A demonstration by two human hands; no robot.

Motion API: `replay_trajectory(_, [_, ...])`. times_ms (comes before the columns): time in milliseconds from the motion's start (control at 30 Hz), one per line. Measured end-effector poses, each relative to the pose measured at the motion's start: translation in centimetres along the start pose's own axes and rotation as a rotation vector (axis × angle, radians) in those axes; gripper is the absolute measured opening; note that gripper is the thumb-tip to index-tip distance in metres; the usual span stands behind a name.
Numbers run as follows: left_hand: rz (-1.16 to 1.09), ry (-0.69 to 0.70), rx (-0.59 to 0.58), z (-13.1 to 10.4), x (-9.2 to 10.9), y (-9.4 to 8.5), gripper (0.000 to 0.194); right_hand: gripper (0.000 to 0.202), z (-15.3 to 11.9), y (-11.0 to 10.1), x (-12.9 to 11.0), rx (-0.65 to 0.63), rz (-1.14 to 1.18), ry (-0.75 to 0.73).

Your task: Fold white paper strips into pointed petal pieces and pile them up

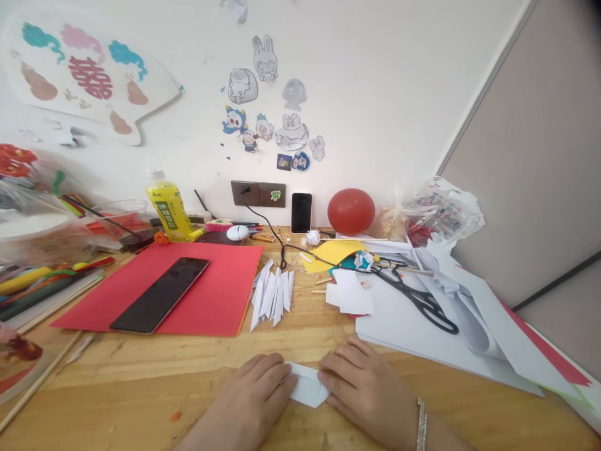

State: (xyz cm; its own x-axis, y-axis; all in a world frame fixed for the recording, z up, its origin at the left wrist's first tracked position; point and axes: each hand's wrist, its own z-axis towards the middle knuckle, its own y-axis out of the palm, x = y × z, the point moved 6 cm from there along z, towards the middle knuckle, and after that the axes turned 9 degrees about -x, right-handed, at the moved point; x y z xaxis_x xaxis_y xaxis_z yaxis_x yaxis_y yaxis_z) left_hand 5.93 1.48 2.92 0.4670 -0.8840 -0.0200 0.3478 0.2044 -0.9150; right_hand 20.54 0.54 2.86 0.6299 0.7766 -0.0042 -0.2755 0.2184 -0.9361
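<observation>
A small piece of folded white paper [308, 384] lies on the wooden table near its front edge. My left hand [256, 394] grips the paper's left end, fingers curled and pressed together. At the right end, my right hand [359, 388] pinches the same paper between thumb and fingers. A crease runs along the upper part of the paper. Beyond the hands lies a group of folded white paper strips [272, 294], and to their right are several small white paper pieces [350, 292].
Red paper [211, 282] with a black phone [162, 294] on it lies at left. Black scissors [422, 300] rest on white sheets [399, 326] at right. Along the wall stand a yellow bottle [169, 207], another phone [301, 213] and a red balloon [351, 212].
</observation>
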Motion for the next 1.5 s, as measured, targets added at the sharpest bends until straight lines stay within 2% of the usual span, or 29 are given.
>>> replay_trajectory(67, [-0.002,0.019,-0.011,0.0,0.2,-0.1,0.042,0.012,0.0,0.0,-0.2,0.011,-0.059,0.004])
replay_trajectory(200, [-0.047,-0.036,-0.061,0.1,0.2,-0.2,0.045,0.02,-0.1,0.1,-0.2,0.047,-0.098,0.018])
replay_trajectory(400, [-0.084,-0.065,-0.01,-0.1,0.1,-0.1,0.045,0.024,-0.3,0.0,0.2,0.105,-0.058,0.034])
replay_trajectory(533, [-0.064,-0.045,0.023,-0.4,0.3,0.1,0.048,0.023,-0.3,0.4,0.4,0.064,0.032,0.033])
replay_trajectory(667, [-0.042,-0.055,-0.026,-0.3,0.3,0.4,0.05,0.018,-0.2,0.6,0.4,0.021,0.068,0.032])
replay_trajectory(800, [-0.035,-0.073,-0.05,0.0,0.2,0.3,0.05,0.023,-0.1,0.5,0.3,0.029,0.048,0.042])
replay_trajectory(967, [-0.006,-0.041,-0.038,0.3,0.4,0.1,0.047,0.027,-0.2,1.1,-0.3,0.023,-0.031,-0.034])
replay_trajectory(1133, [0.003,-0.019,-0.026,0.2,0.5,0.0,0.046,0.026,-0.3,1.3,-0.3,0.027,-0.004,-0.032])
replay_trajectory(1300, [-0.086,-0.078,-0.033,0.0,0.0,0.5,0.038,0.025,0.2,0.8,-0.1,0.064,0.059,-0.006])
replay_trajectory(1500, [-0.187,-0.243,-0.028,-0.1,-0.8,0.5,0.031,0.022,0.5,0.4,-0.2,0.058,0.096,-0.02])
